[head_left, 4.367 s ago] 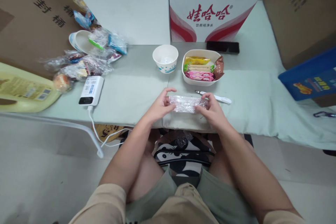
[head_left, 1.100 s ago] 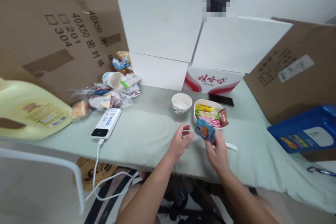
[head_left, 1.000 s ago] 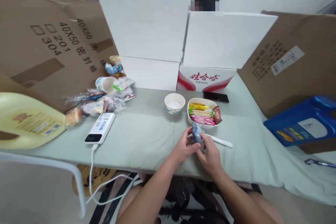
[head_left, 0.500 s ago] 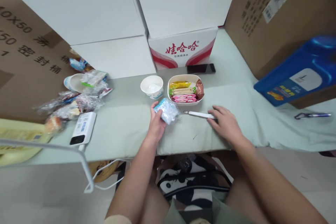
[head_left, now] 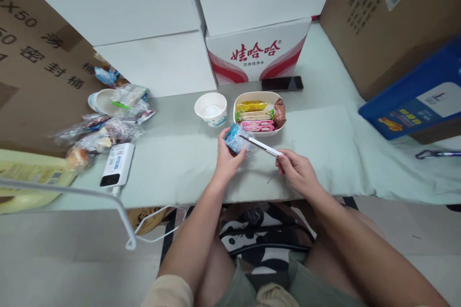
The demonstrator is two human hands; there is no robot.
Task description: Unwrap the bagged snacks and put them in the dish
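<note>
My left hand (head_left: 229, 156) is closed around a small blue packet in crinkled clear plastic (head_left: 236, 138), held just above the table in front of the bowl. Between the fingers of my right hand (head_left: 296, 169) is a slim white tool with a dark pointed tip (head_left: 264, 147); its exact kind is unclear. That tip lies over the packet's plastic, and I cannot tell whether it touches. Behind the packet stands a white oval bowl (head_left: 236, 114) holding pink packets, thin sticks and yellow and brown packets. A paper cup (head_left: 212, 117) with clear plastic inside is to its left.
A black phone (head_left: 283, 83) lies by the white carton (head_left: 257, 60). At left are a white power bank (head_left: 117, 165), wrapped snacks (head_left: 120, 139) and a yellow jug (head_left: 32, 187). A blue bottle (head_left: 403, 110) and brown carton (head_left: 382, 33) stand at right. A grey metal bar (head_left: 79, 191) crosses lower left.
My right hand has picked the white tool up from the table and brought it left, its tip over the packet. My left hand has turned the packet, showing more blue.
</note>
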